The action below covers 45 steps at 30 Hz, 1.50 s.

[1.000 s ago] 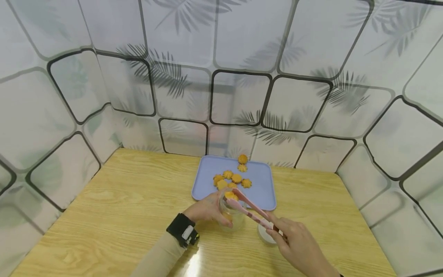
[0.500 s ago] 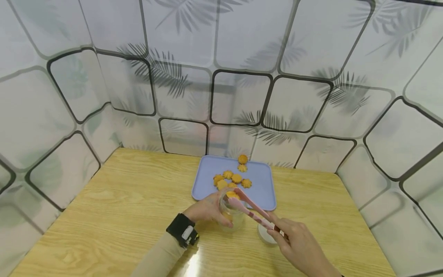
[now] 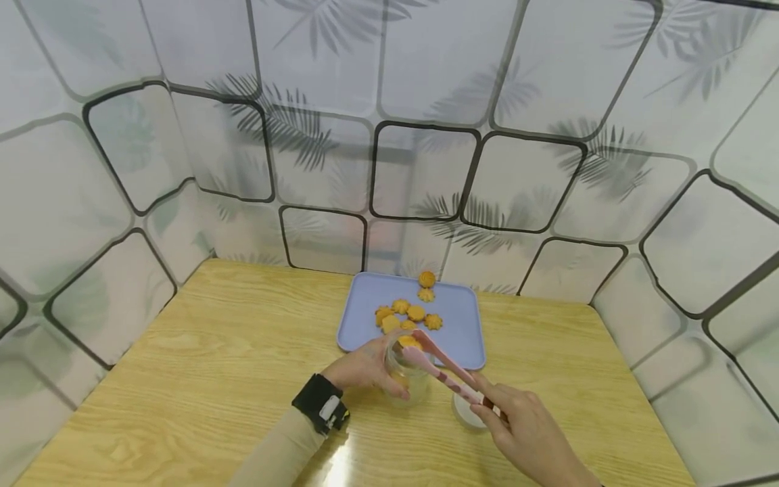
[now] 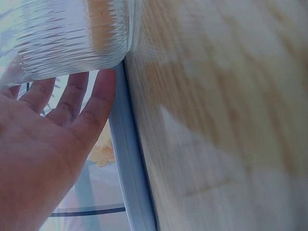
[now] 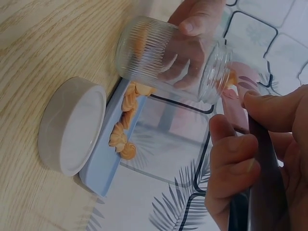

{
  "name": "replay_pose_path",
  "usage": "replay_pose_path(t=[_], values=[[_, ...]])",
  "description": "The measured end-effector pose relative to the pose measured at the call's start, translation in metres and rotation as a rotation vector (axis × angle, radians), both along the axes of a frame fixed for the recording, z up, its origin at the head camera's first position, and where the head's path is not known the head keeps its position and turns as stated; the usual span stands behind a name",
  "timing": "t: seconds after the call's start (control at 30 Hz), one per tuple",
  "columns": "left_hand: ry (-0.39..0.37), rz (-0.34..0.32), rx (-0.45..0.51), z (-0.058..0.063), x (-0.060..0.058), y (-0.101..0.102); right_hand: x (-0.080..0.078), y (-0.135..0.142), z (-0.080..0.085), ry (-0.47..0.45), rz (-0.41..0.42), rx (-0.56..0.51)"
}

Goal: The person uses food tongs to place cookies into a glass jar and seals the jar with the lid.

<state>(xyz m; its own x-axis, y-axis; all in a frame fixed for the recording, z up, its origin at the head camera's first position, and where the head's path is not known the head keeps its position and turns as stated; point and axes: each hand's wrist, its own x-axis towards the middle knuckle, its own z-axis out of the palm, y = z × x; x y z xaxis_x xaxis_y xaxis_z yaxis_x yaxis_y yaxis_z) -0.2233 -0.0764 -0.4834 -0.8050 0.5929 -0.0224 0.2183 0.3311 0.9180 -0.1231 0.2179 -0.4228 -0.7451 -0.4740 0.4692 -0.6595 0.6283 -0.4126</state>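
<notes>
My left hand [image 3: 365, 368] grips a clear ribbed glass jar [image 3: 415, 391] from the left, thumb on the near side; the left wrist view shows its fingers against the ribbed wall [image 4: 72, 53]. One cookie [image 5: 140, 41] lies at the jar's bottom. In my right hand [image 3: 525, 426] are pink tongs [image 3: 420, 360], their tips at the jar's mouth. A golden cookie [image 3: 409, 342] sits between the tips, at the rim; the right wrist view shows it partly hidden behind the tongs.
A blue tray [image 3: 465, 304] behind the jar bears several flower-shaped cookies [image 3: 416, 313]. A round white lid [image 5: 72, 127] lies on the wooden table [image 3: 243, 352], right of the jar. A patterned curtain [image 3: 328, 237] surrounds the table's back and sides.
The tong tips and the cookie between them have shifted slightly to the right at the jar's mouth. The left hand and jar stay in place.
</notes>
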Motion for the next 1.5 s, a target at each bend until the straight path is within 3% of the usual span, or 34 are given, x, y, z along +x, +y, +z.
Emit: replay_pose_path(t=[0.17, 0.47, 0.77, 1.23, 1.5], values=[[0.006, -0.001, -0.004, 0.0005, 0.0001, 0.0002, 0.0010, -0.0004, 0.0001, 0.004, -0.002, 0.001], [-0.035, -0.011, 0.031, 0.0030, 0.0010, 0.0001, 0.0018, -0.0002, 0.0017, -0.072, -0.011, -0.001], [-0.023, -0.004, 0.020, 0.0014, 0.0001, 0.0003, 0.0038, 0.0000, 0.0013, -0.033, -0.020, 0.023], [0.034, -0.033, 0.002, -0.0014, -0.0012, 0.0010, 0.0047, -0.0003, 0.0008, -0.044, -0.035, 0.029], [0.005, -0.030, 0.029, -0.0002, -0.0007, -0.0001, 0.0035, -0.0012, -0.0004, -0.003, -0.023, 0.024]])
